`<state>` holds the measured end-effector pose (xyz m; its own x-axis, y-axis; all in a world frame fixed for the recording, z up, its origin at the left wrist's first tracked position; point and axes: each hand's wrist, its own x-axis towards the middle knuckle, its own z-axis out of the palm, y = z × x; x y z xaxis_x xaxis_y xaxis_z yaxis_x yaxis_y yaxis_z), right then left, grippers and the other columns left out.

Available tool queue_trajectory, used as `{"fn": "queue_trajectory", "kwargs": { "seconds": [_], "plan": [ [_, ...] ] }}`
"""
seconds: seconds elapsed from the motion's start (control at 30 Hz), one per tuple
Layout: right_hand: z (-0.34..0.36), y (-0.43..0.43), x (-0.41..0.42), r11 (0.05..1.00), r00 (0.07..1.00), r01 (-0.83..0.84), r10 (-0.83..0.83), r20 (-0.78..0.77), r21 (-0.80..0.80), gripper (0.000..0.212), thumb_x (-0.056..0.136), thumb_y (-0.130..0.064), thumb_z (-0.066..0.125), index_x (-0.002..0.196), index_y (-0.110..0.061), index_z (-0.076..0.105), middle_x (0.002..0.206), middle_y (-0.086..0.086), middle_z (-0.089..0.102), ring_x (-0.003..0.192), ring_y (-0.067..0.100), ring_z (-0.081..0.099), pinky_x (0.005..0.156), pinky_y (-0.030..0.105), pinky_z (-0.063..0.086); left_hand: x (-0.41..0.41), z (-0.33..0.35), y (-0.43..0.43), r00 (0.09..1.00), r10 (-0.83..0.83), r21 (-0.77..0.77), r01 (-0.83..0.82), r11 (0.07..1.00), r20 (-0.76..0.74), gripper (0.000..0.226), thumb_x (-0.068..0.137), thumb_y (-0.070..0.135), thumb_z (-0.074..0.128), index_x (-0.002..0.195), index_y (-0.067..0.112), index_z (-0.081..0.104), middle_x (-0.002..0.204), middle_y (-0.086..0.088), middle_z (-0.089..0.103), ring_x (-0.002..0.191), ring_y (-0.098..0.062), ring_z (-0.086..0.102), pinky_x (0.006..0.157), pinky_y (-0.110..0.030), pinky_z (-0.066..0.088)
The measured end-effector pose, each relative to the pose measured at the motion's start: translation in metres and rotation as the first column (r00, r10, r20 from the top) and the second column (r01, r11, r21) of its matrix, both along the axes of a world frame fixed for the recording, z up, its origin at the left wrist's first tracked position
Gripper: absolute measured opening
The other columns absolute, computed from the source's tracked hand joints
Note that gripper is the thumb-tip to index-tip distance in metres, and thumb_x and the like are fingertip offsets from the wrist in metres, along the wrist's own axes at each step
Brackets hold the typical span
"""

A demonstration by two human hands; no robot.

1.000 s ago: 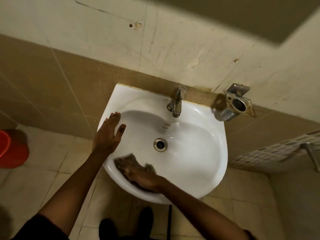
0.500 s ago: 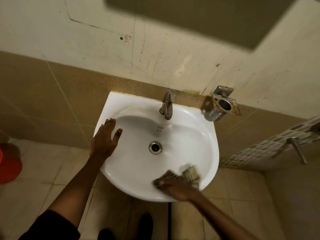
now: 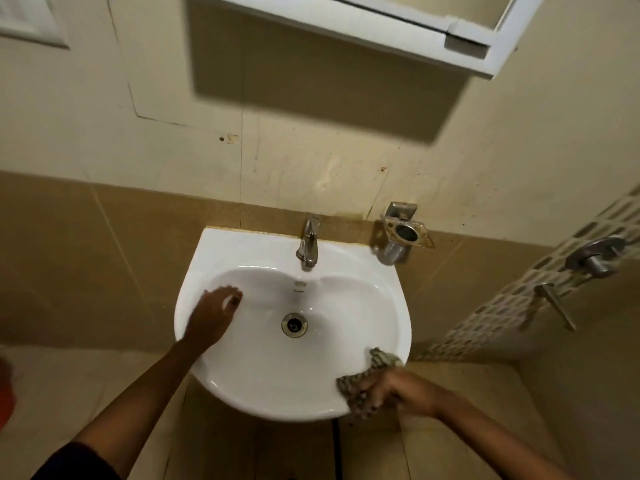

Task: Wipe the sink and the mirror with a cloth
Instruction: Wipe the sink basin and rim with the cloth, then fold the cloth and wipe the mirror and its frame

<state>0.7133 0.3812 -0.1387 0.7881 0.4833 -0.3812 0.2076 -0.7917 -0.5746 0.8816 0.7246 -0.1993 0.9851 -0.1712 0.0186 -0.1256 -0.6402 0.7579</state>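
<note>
At the sink's [image 3: 263, 379] near-right rim, right hand [image 3: 403, 389] clutching the cloth [image 3: 363, 382].
Cloth's bunched under those fingers, pressed on the rim; left hand [image 3: 211, 317] lies flat and open across the basin, drain [image 3: 294, 324] between them.

Two bare forearms enter from the lower edge of the view, both uncovered from the wrist up. The left arm ends at the bottom left corner in a dark, nearly black sleeve [image 3: 74, 462] that stops around the elbow or upper arm. The left hand [image 3: 211, 315] shows dark-looking nails on thumb and fingers. The right hand [image 3: 401, 389] wears nothing visible: no ring, watch or glove. The right forearm stays bare to the frame's edge.
</note>
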Motion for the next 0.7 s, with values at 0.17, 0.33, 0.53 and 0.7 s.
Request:
{"fn": "queue_trajectory", "kwargs": {
  "seconds": [0.17, 0.33, 0.53, 0.7],
  "plan": [
    [0.029, -0.022, 0.042, 0.947, 0.912, 0.317, -0.317, 0.259, 0.043, 0.036, 0.078, 0.012, 0.054, 0.089, -0.016, 0.074, 0.099, -0.002, 0.073, 0.093, 0.011, 0.067, 0.080, 0.025, 0.052, -0.015, 0.056, -0.070, 0.765, -0.324, -0.230, 0.233, 0.945, -0.557, 0.048, 0.094, 0.046, 0.043, 0.101, 0.005, 0.068, 0.111, -0.013, 0.070, 0.093, -0.029, 0.067, 0.073, -0.028, 0.046],
    [0.070, 0.045, 0.088, 0.765, 0.667, 0.435, -0.628, 0.401, 0.474, 0.038, 0.079, 0.014, 0.058, 0.101, -0.013, 0.073, 0.117, -0.007, 0.062, 0.113, 0.007, 0.056, 0.095, 0.008, 0.041, -0.007, 0.092, -0.116, 0.465, -0.577, -0.583, 0.150, 0.798, -0.671, 0.078, 0.088, 0.069, 0.022, 0.117, 0.008, 0.060, 0.112, -0.008, 0.065, 0.101, -0.030, 0.061, 0.081, -0.038, 0.047],
    [0.118, 0.097, 0.100, 0.660, 0.785, 0.287, -0.578, 0.225, 0.695, 0.040, 0.081, 0.001, 0.061, 0.112, -0.025, 0.066, 0.122, -0.008, 0.063, 0.116, 0.003, 0.054, 0.096, 0.015, 0.043, 0.021, 0.166, -0.121, 0.690, -0.614, -0.854, -0.012, 0.520, -0.383, 0.036, 0.089, 0.040, 0.049, 0.076, 0.015, 0.071, 0.071, -0.002, 0.071, 0.069, -0.015, 0.068, 0.063, -0.026, 0.055],
    [0.150, 0.092, 0.118, 0.567, 0.648, 0.208, -0.690, 0.322, 0.797, 0.037, 0.081, 0.008, 0.058, 0.108, -0.018, 0.061, 0.111, -0.008, 0.066, 0.109, 0.009, 0.060, 0.095, 0.030, 0.050, 0.042, 0.215, -0.106, 0.714, -0.656, -0.819, 0.209, 0.533, -0.245, 0.025, 0.081, 0.009, 0.058, 0.103, 0.006, 0.070, 0.097, -0.013, 0.073, 0.088, -0.022, 0.069, 0.082, -0.030, 0.055]
  ]
}}
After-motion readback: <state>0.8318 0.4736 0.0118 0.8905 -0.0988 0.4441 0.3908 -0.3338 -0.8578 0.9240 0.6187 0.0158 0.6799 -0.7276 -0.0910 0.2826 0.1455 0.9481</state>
